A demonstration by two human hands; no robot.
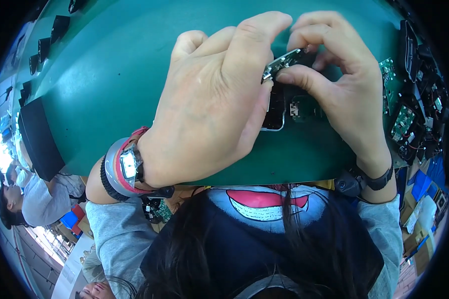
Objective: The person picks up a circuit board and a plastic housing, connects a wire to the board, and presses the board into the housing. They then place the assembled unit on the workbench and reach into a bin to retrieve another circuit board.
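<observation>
A small circuit board is held tilted above the green table. My left hand is closed at its left end, back of the hand up, so most of its fingers are hidden. From the other side my right hand pinches the board's lower edge with the thumb, its index finger curled at the upper corner. Below the hands a black device housing with a pale rim lies on the table, partly covered by my left hand. Beside it rests another green circuit board with a silver connector.
Several green boards with wires and black housings are heaped along the right edge. A black box stands at the left edge, with black pieces behind it. Another person sits at the far left beyond the table.
</observation>
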